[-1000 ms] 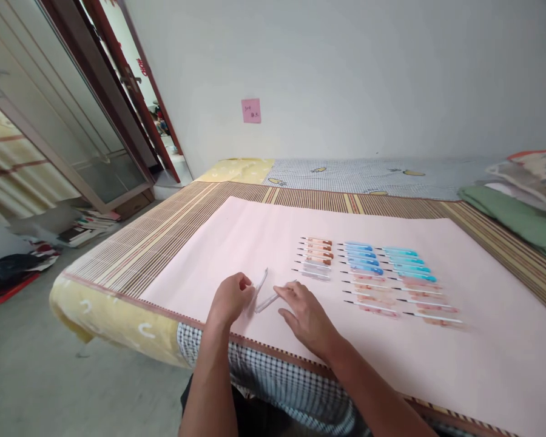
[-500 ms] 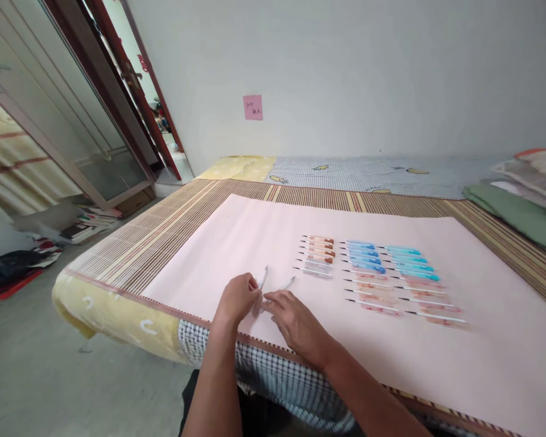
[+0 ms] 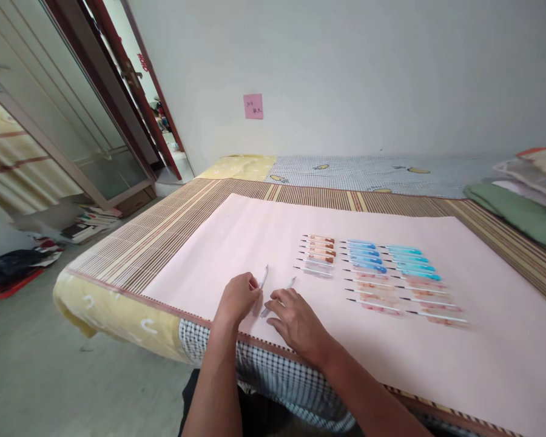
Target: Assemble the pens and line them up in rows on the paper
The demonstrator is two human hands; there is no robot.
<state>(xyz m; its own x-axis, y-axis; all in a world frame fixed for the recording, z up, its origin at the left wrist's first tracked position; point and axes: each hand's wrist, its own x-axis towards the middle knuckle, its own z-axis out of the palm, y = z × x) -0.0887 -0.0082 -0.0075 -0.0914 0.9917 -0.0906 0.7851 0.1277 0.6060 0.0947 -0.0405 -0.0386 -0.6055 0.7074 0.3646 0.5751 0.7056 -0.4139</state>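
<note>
My left hand is closed in a pinch on a slim white pen, whose tip points away from me. Just to its right, my right hand hovers low with thumb and fingers apart. Under those fingers lies a second whitish pen, its far end showing beyond the knuckles; its middle is hidden. Both hands are over the near edge of a pale pink sheet. Rightward on the sheet are slender dark-tipped pens in columns: brown ones, blue ones and turquoise ones.
The sheet lies on a striped mat covering a bed, whose front edge is close to my forearms. Folded cloths are piled at the right. A pink note sticks to the wall. On the left, a glass-paned door stands near the bed.
My right hand's fingers have parted and lifted slightly, showing more of the pen beneath them. The left hand has stayed in place with its pen.
</note>
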